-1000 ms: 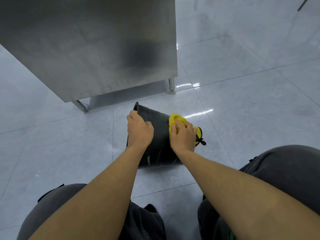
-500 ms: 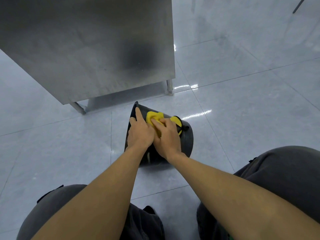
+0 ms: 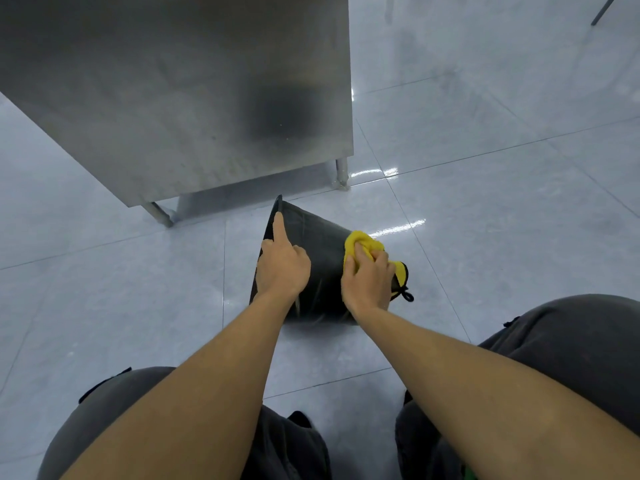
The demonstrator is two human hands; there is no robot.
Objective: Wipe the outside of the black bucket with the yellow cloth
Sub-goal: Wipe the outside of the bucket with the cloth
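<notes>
The black bucket lies on its side on the tiled floor, its wide rim to the left and its narrow base to the right. My left hand rests on the bucket near the rim, forefinger stretched along the edge, holding it steady. My right hand is closed on the bunched yellow cloth, pressing it against the bucket's outer wall near the base. A black cord loop of the cloth hangs at the right.
A stainless steel cabinet on short legs stands just behind the bucket. Glossy grey floor tiles spread to the right and left. My knees in dark trousers flank the lower edge of the view.
My right hand slid the yellow cloth from the bucket's upper middle, beside my left hand, back to the right toward the base. My left forefinger now extends along the rim.
</notes>
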